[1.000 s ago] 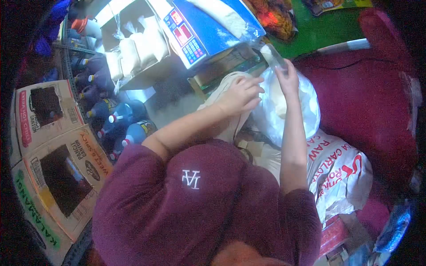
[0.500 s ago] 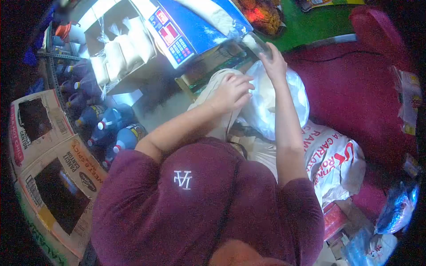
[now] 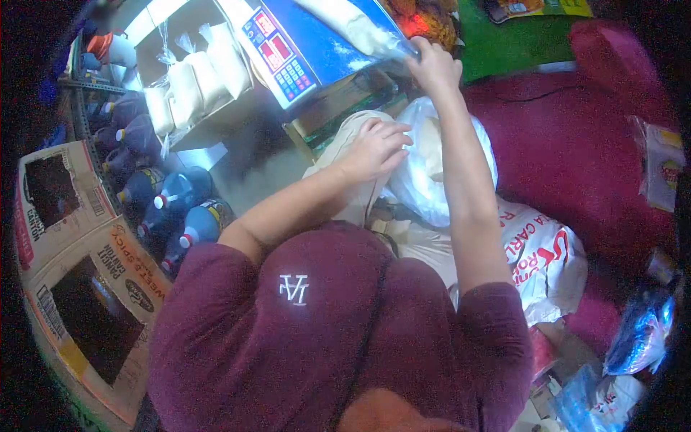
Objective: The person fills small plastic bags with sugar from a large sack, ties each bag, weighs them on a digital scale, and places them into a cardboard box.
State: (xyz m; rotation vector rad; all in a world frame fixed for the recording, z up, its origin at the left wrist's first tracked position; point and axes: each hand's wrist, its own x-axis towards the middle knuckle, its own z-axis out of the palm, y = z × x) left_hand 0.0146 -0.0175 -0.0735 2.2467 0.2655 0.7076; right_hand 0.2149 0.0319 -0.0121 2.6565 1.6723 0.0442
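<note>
My left hand (image 3: 376,149) is loosely curled with its fingers apart, over the beige sack (image 3: 353,137) and by the left edge of a white plastic bag (image 3: 425,176). Nothing shows in it. My right hand (image 3: 435,68) is closed on a clear scoop (image 3: 404,50), mostly hidden by the fingers, at the right edge of the blue scale (image 3: 317,43). The scoop is close to the end of a long, filled clear bag (image 3: 345,21) lying on the scale. White powder is scattered on the scale top.
A carton (image 3: 241,108) at the upper left holds several filled clear bags (image 3: 186,90). Below it stand several dark bottles (image 3: 201,222). Cut cardboard boxes (image 3: 129,277) are at the far left. A printed white sack (image 3: 547,259) lies at the right, beside red fabric (image 3: 554,151).
My right hand has moved up and left with the scoop, from above the white plastic bag to the scale's edge. My left hand keeps its loose curl over the sack.
</note>
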